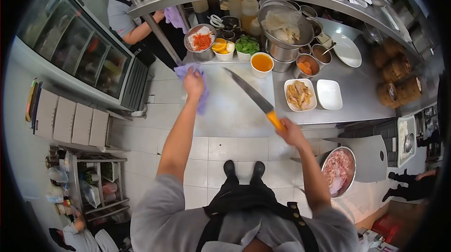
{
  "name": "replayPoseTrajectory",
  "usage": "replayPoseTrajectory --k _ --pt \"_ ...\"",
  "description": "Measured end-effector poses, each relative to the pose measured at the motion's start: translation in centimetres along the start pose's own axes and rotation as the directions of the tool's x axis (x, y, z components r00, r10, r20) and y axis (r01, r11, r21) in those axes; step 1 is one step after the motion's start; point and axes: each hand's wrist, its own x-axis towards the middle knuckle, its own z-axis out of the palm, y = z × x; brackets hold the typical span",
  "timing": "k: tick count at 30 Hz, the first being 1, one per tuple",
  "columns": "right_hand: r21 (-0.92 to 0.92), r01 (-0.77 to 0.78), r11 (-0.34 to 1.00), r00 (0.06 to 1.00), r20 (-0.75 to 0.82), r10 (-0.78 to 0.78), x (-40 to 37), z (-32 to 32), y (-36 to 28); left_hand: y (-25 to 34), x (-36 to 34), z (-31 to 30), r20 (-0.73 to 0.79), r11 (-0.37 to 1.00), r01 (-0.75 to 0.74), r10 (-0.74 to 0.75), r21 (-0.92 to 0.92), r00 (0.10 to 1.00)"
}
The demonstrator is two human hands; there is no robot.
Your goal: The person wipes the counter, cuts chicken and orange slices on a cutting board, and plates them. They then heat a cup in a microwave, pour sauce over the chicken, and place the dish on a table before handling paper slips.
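Holds a knife (264, 104) by its orange handle (275, 120) in the right hand (291, 133), slanting over the white board (230, 120); clenches a soft, limp cloth (202, 104) in the left hand (193, 83) at the board's left edge. Likely calls for a firm grip behind the stiff, sharp blade (249, 90).

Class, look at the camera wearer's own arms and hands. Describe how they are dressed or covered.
The left hand and right hand are ungloved, with no watch or bracelet visible on either wrist. The forearms are uncovered. The left sleeve and right sleeve are short, loose and grey.
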Motion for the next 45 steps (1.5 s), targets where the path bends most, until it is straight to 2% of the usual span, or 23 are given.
replayPoseTrajectory --k 2,4,8,11,12,14,16,17,18,19,24,29,30,31,32,33,35,36,40,42,43,44,45 --pt "0.199 -0.132 0.971 0.988 -0.058 0.146 -8.7 -1.0 0.6 -0.2 1.0 4.1 0.107 0.996 -0.051 0.044 0.070 0.993" --pt "0.272 -0.079 0.959 0.964 -0.225 0.144 -15.9 -0.9 2.4 1.6 0.6 7.3 0.391 0.955 0.043 -0.160 0.292 0.906" --pt "0.381 -0.330 0.864 0.853 -0.272 0.445 -21.6 -2.8 0.6 8.9 -8.6 11.2 0.680 0.929 -0.361 0.317 -0.082 0.661" --pt "0.099 -0.108 0.989 0.880 -0.454 0.141 -18.4 -3.2 -0.1 10.1 -19.7 8.2 0.804 0.755 -0.419 0.588 -0.505 0.091" --pt "0.066 -0.082 0.994 0.899 -0.426 0.102 -16.2 -3.1 -1.4 10.4 -22.1 4.2 0.749 0.721 -0.225 0.659 -0.655 -0.068" --pt "0.076 -0.096 0.993 0.934 -0.338 0.116 -11.7 -1.1 -1.6 9.5 -25.2 -3.3 0.836 0.833 0.074 0.541 -0.548 0.094" --pt "-0.018 -0.054 0.998 0.959 -0.279 0.047 -9.6 1.2 -3.5 5.0 -26.4 -7.0 0.952 0.488 0.823 0.066 -0.292 0.299" --pt "-0.001 -0.009 1.000 0.972 -0.235 0.009 -8.5 2.5 -4.3 4.6 -25.2 -9.1 0.944 0.487 0.818 0.045 -0.305 0.326" --pt "0.004 0.019 1.000 0.980 -0.200 -0.018 -7.8 4.7 -4.9 5.1 -24.4 -12.7 0.914 0.012 0.914 0.021 -0.406 0.406" --pt "-0.045 0.092 0.995 0.980 -0.172 -0.099 -7.2 6.9 -5.5 5.1 -24.4 -15.2 0.874 -0.469 0.763 -0.038 -0.444 0.485" --pt "-0.397 0.315 0.862 0.941 0.013 -0.338 -4.9 13.2 -10.5 4.7 -20.8 -13.6 0.691 -0.107 0.743 -0.473 -0.661 0.547" --pt "-0.444 0.462 0.767 0.881 0.136 -0.452 -5.7 12.1 -12.3 -3.4 -13.6 -14.0 0.500 -0.149 0.559 -0.668 -0.816 0.552" --pt "-0.432 0.472 0.768 0.879 0.168 -0.446 -5.7 11.5 -12.0 -6.9 -11.6 -14.6 0.434 -0.087 0.499 -0.636 -0.862 0.638" --pt "-0.438 0.473 0.764 0.878 0.168 -0.447 -5.2 10.8 -11.3 -6.6 -9.0 -17.9 0.276 -0.003 0.492 -0.831 -0.871 0.484" --pt "-0.387 0.500 0.775 0.865 0.180 -0.469 -4.7 10.0 -10.0 -15.6 -7.8 -17.1 -0.085 0.595 0.466 -0.671 -0.655 0.737" --pt "-0.342 0.508 0.790 0.861 0.172 -0.479 -4.4 9.1 -8.5 -20.0 -5.3 -19.2 -0.290 0.836 0.494 -0.547 -0.241 0.785" --pt "-0.407 0.423 0.810 0.903 0.120 -0.412 -0.4 8.1 -5.9 -18.9 -3.3 -25.4 -0.279 0.812 0.343 -0.507 -0.473 0.815" --pt "-0.425 0.385 0.819 0.918 0.088 -0.387 2.5 8.0 -4.6 -15.5 -3.5 -27.8 -0.134 0.619 0.336 -0.587 -0.710 0.799" --pt "-0.650 0.270 0.710 0.960 0.123 -0.252 11.1 6.9 -3.9 -10.3 -6.3 -30.5 0.368 0.283 0.550 -0.501 -0.786 0.783" --pt "-0.540 0.320 0.779 0.877 -0.142 -0.459 8.1 7.6 -6.7 -5.5 -8.8 -26.9 0.594 0.027 0.638 -0.336 -0.770 0.731" --pt "-0.210 0.418 0.884 0.853 -0.245 -0.461 6.2 9.8 -6.9 -3.6 -10.8 -23.9 0.665 -0.119 0.659 -0.246 -0.743 0.706" --pt "0.295 0.287 0.911 0.954 -0.174 -0.244 2.7 11.0 -9.2 -2.3 -13.3 -19.9 0.727 -0.003 0.737 -0.161 -0.676 0.667" --pt "0.804 0.051 0.593 0.998 -0.026 -0.050 -0.2 12.4 -10.4 -0.5 -16.5 -16.4 0.782 0.114 0.786 -0.090 -0.607 0.617"
